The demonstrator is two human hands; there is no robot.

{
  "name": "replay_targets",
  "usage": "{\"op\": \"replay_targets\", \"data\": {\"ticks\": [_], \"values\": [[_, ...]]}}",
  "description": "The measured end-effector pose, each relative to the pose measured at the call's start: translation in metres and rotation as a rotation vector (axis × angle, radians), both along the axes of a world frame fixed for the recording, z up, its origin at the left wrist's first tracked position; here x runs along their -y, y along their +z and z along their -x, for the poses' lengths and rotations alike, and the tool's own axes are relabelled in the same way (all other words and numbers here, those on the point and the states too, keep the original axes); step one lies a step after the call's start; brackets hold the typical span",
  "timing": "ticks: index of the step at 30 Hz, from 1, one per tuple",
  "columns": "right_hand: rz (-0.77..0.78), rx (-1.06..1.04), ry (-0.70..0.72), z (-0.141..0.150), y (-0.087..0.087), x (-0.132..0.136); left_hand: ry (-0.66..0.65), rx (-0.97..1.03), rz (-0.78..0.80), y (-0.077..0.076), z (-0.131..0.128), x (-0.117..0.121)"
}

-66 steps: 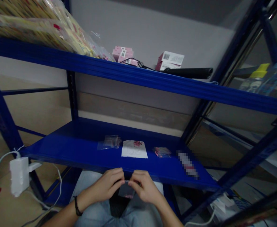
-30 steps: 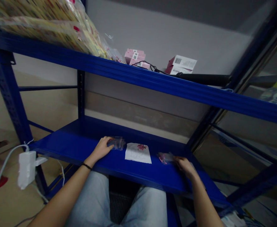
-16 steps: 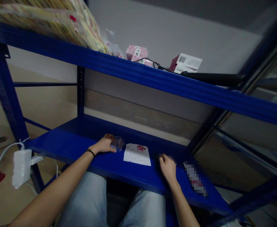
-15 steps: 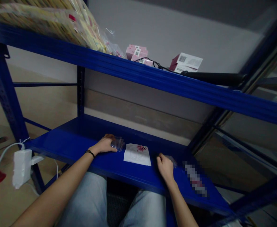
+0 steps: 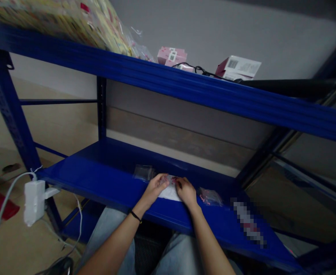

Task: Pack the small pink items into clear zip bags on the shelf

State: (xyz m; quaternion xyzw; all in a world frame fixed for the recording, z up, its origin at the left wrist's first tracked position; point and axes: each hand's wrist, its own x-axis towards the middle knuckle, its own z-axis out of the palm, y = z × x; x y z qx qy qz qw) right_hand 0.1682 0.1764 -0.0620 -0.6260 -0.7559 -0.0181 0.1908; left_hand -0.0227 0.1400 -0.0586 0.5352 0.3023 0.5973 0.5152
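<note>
On the blue shelf, a white sheet of paper (image 5: 170, 192) bears a small heap of pink and dark red beads (image 5: 174, 179). My left hand (image 5: 154, 189) is over the paper's left edge, thumb and fingers closed on a small clear plastic bag (image 5: 163, 179). At the heap, my right hand (image 5: 186, 191) has its fingers curled down among the beads; what they pinch is hidden. Left of the paper lies a stack of clear plastic bags (image 5: 143, 172). To its right rests another clear bag (image 5: 211, 196) with pink beads inside.
A blurred-out item (image 5: 248, 221) lies at the shelf's right end. The upper shelf beam (image 5: 145, 76) crosses ahead, with pink boxes (image 5: 172, 56), white boxes (image 5: 241, 67) and large bags of yellow packets (image 5: 70, 28) above. A white power strip (image 5: 34, 202) hangs at left.
My left hand has moved right from the bag stack to the paper with a clear bag. My right hand has moved left from beside the right-hand bag to the beads.
</note>
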Motion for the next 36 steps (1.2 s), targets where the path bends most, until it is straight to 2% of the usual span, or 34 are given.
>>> {"op": "replay_targets", "data": {"ticks": [6, 18, 20, 22, 26, 28, 30, 33, 36], "values": [[-0.018, 0.002, 0.067, -0.004, -0.005, -0.002, 0.023, -0.014, -0.044, -0.007, -0.01, 0.007], [-0.029, 0.037, -0.005, 0.001, 0.001, 0.003, 0.045, 0.028, 0.002, -0.006, -0.007, 0.011], [-0.036, -0.035, 0.002, -0.001, 0.008, 0.002, 0.057, 0.02, 0.007, -0.006, -0.007, 0.011], [-0.031, -0.206, 0.051, -0.003, 0.021, 0.002, 0.067, 0.006, 0.012, -0.007, -0.007, 0.011], [-0.01, -0.638, 0.279, 0.004, 0.055, 0.012, 0.042, -0.026, -0.001, -0.008, -0.008, 0.011], [0.006, -0.681, 0.397, 0.01, 0.068, 0.02, 0.01, -0.038, -0.007, -0.007, -0.008, 0.012], [0.008, -0.655, 0.453, 0.013, 0.073, 0.023, -0.014, -0.04, -0.009, -0.007, -0.007, 0.012], [-0.021, -0.628, 0.337, 0.005, 0.062, 0.015, -0.01, -0.004, 0.033, -0.007, -0.006, 0.013], [0.041, -0.481, 0.204, -0.01, 0.039, -0.001, -0.019, 0.048, 0.097, -0.007, -0.005, 0.015]]}}
